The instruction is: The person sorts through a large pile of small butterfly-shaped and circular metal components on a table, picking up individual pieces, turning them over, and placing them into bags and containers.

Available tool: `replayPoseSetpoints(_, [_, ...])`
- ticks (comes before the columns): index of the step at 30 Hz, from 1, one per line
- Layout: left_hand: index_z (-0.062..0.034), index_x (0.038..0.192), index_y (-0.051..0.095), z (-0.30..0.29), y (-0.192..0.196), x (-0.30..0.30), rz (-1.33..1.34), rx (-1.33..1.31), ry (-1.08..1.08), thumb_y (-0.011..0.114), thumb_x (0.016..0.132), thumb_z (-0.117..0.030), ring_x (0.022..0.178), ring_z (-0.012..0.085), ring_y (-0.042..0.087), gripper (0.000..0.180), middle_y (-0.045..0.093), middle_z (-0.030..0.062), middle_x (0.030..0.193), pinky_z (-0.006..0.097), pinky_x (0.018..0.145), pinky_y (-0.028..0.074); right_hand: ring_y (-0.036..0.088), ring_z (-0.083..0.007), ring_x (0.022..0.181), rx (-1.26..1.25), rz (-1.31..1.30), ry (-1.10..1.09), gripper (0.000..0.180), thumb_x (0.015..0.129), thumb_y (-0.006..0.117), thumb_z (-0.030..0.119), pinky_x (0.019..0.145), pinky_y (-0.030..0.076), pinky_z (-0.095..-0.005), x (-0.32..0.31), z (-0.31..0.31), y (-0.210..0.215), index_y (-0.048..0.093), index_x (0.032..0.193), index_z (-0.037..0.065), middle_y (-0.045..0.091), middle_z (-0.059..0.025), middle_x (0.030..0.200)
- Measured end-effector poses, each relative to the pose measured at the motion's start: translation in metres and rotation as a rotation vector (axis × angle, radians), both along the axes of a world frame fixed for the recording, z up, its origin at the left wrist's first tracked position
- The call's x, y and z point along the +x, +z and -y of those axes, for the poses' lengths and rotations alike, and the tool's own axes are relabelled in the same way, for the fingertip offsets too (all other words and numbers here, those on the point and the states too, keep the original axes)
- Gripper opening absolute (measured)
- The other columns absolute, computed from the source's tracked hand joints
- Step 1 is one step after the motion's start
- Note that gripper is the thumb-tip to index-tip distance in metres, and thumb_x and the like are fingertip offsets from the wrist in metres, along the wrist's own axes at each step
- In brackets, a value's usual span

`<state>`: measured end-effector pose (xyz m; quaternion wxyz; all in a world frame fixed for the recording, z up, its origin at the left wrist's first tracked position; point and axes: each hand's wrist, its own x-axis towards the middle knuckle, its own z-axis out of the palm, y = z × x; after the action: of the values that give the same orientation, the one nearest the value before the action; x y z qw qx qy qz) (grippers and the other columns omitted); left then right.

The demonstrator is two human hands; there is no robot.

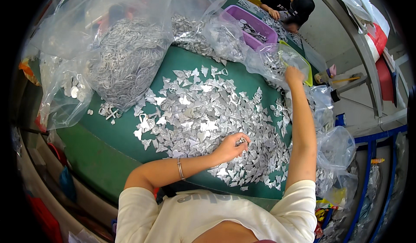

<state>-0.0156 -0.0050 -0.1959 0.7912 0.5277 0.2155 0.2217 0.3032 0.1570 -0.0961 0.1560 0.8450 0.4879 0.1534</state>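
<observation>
A wide heap of small flat silver metal pieces (195, 113) spreads over the green tabletop (104, 134). My left hand (233, 147), with a bracelet on its wrist, is at the heap's near side. Its fingers curl round a small silver metal piece (242, 141), mostly covered by them. My right arm stretches far forward, and my right hand (294, 75) is at a clear plastic bag (273, 63) of metal pieces beside a yellow-green basket (308, 71). The fingers of that hand are too small and hidden to make out.
A large clear bag (130, 65) packed with metal pieces stands at the left, near a smaller bag (67, 91). Behind is a purple basket (268, 28) of parts. Another person (288, 9) works at the far end. More bags (336, 147) line the right edge by blue shelving (368, 173).
</observation>
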Motion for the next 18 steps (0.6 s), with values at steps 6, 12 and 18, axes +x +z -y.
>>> replayPoseSetpoints(6, [-0.004, 0.1, 0.053, -0.001, 0.0, 0.0, -0.013, 0.039, 0.003, 0.05, 0.086, -0.008, 0.055, 0.0054, 0.05, 0.015, 0.058, 0.0031, 0.075, 0.02, 0.048, 0.041, 0.056, -0.0321, 0.07, 0.53, -0.036, 0.778, 0.011, 0.079, 0.053, 0.014, 0.059, 0.045, -0.0408, -0.049, 0.031, -0.007, 0.059, 0.074, 0.006, 0.058, -0.0141, 0.078])
replayPoseSetpoints(12, [-0.0035, 0.095, 0.053, 0.001, -0.004, 0.003, 0.004, 0.073, 0.028, 0.048, 0.084, -0.006, 0.052, 0.0066, 0.052, 0.012, 0.058, 0.004, 0.072, 0.022, 0.047, 0.042, 0.054, -0.0267, 0.082, 0.151, -0.154, 0.606, 0.024, 0.077, 0.06, 0.025, 0.082, 0.037, -0.0423, -0.1, 0.087, -0.066, 0.062, 0.069, 0.003, 0.06, -0.0126, 0.071])
replayPoseSetpoints(18, [-0.0041, 0.099, 0.053, -0.001, -0.002, 0.001, -0.003, 0.046, 0.003, 0.05, 0.086, -0.008, 0.055, 0.005, 0.05, 0.014, 0.057, 0.0028, 0.075, 0.02, 0.047, 0.041, 0.051, -0.0281, 0.091, 0.238, 0.011, 0.369, 0.029, 0.079, 0.058, 0.029, 0.096, 0.024, -0.0499, -0.096, 0.083, -0.093, 0.06, 0.078, 0.001, 0.062, -0.0135, 0.08])
